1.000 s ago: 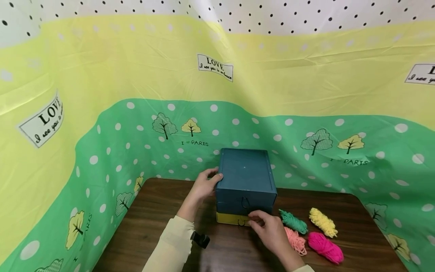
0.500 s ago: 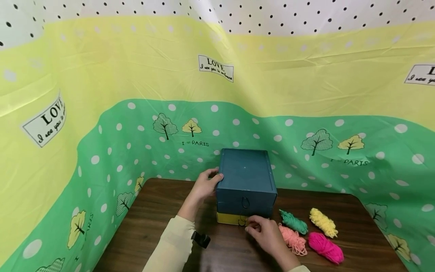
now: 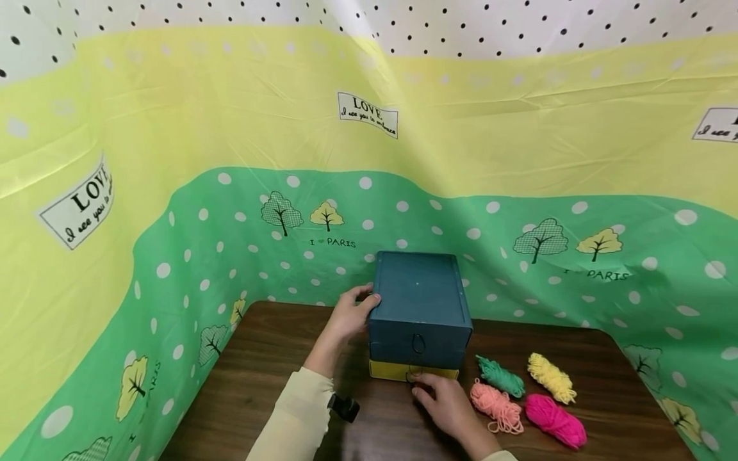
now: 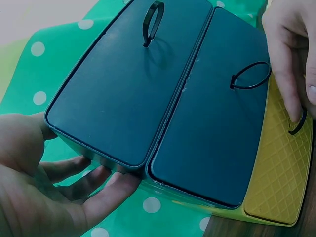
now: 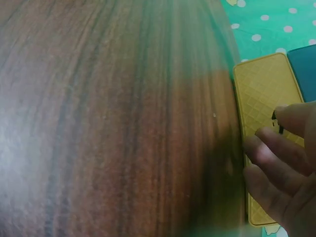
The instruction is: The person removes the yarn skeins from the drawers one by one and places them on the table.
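Observation:
A dark teal drawer box stands on the wooden table, with a yellow bottom drawer showing below its teal fronts. My left hand grips the box's left side, thumb on the top edge; the left wrist view shows its fingers lying along the box. My right hand is at the yellow drawer front, fingertips pinching its black ring pull. The teal drawers look closed.
Several yarn bundles lie right of the box: green, peach, yellow and pink. A yellow and green dotted cloth walls the table at the back and sides. Bare wood lies in front of the box.
My right hand has slid down and left from beside the teal drawer front to the yellow drawer's ring pull. The left hand and the box have stayed put.

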A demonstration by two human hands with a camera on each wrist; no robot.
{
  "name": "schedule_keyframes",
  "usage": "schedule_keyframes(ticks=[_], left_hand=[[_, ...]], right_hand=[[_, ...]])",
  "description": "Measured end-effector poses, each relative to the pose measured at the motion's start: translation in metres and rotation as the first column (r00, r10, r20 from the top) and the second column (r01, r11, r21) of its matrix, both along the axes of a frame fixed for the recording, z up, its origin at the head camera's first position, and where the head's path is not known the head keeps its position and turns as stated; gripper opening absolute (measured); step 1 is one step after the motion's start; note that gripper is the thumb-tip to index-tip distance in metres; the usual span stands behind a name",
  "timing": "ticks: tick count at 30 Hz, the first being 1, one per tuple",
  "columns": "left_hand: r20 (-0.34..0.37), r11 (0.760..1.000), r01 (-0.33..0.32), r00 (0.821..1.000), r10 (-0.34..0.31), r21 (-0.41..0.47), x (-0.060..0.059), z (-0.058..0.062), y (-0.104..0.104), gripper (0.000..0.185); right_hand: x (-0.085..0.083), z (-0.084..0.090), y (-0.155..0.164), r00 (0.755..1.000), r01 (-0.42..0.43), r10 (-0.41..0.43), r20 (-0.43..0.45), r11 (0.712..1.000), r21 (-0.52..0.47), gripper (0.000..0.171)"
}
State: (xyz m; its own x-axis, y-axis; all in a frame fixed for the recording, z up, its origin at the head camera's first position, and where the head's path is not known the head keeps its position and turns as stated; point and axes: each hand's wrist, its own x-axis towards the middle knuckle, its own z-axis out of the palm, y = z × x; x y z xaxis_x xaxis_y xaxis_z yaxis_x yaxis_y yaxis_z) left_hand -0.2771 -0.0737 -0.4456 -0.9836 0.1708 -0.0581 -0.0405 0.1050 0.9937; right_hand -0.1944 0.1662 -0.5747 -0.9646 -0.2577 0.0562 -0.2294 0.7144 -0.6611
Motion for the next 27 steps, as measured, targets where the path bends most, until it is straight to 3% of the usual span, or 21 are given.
schedule_keyframes(ticks=[16,27], left_hand=[[0.017,1.000,0.003,1.000,-0.002,-0.004,0.001,0.003,-0.001,0.058],[0.037,1.000,0.007,0.999,-0.007,0.011,0.001,0.003,-0.001,0.059]], right_hand=[[0.001,0.001,0.001,0.996,-0.020,0.025,-0.084,0.998,0.055,0.013],[0.014,0.008,0.004,0.997,-0.060,0.062,-0.054,0.998,0.032,0.015]])
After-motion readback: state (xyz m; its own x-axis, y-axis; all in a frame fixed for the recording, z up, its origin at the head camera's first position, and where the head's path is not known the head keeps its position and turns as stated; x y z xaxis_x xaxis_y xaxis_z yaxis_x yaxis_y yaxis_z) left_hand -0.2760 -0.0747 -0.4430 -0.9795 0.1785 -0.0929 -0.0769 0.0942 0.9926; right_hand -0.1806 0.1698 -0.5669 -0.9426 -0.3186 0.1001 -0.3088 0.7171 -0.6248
